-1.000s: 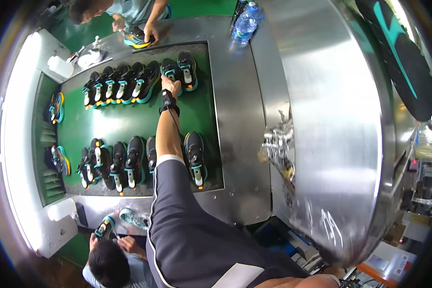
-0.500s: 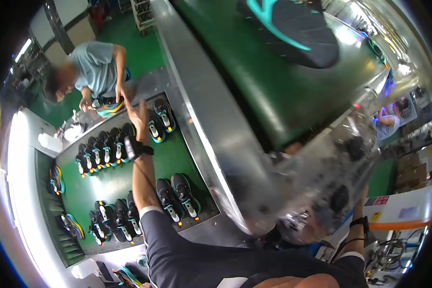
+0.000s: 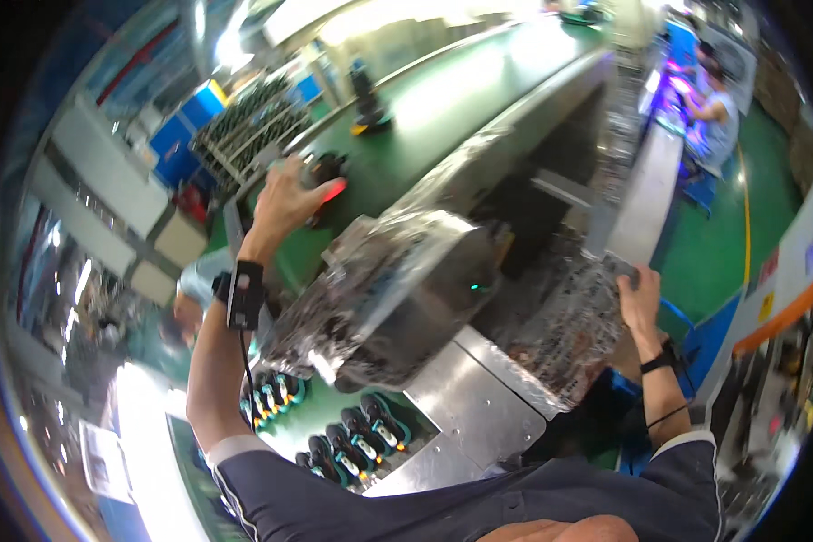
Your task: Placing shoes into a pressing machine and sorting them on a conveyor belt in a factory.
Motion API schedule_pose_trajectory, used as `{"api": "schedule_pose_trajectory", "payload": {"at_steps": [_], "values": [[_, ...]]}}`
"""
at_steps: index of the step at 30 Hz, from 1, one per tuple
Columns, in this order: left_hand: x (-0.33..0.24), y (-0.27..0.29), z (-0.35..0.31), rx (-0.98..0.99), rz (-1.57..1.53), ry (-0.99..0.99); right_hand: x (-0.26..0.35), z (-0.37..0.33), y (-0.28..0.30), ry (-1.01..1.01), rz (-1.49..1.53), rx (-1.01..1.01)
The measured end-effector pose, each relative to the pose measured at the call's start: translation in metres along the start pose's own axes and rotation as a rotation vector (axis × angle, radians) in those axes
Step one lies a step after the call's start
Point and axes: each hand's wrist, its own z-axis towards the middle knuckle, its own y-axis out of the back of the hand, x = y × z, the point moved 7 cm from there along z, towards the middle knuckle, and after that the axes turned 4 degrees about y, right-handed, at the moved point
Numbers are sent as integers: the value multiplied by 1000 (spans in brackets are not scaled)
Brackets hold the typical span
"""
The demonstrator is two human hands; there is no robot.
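My left hand [image 3: 285, 206] is up at the near-left end of a green conveyor belt [image 3: 438, 122]. Its fingers and thumb curl about a dark shoe [image 3: 327, 168] with a red patch at its lower edge; the hand hides part of it. My right hand [image 3: 640, 305] is closed on the outer edge of a film-wrapped metal panel [image 3: 565, 330], right of the machine. Between my arms stands a bulky housing [image 3: 397, 294] wrapped in crinkled shiny film, with a small green light.
Below the housing, several black shoes [image 3: 357, 441] with teal soles stand on a green bench beside a bare metal plate [image 3: 479, 411]. Another dark shoe [image 3: 368, 104] is farther along the belt. A co-worker [image 3: 194, 294] is at left; people [image 3: 714, 113] sit far right.
The view has swung up and right. My left hand has gone from above the shoe bench to the shoe on the belt. My right hand, hidden before, now shows at the panel edge.
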Motion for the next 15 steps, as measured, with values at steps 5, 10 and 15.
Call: {"api": "schedule_pose_trajectory", "payload": {"at_steps": [5,10,15], "values": [[34,14,-11,-164,-165,188,11,-6,13,-92,93,-11],[-4,88,-22,-305,-617,213,5,-7,13,-51,157,8],[-148,98,-97,-100,-1002,39,52,-14,43,437,314,38]]}}
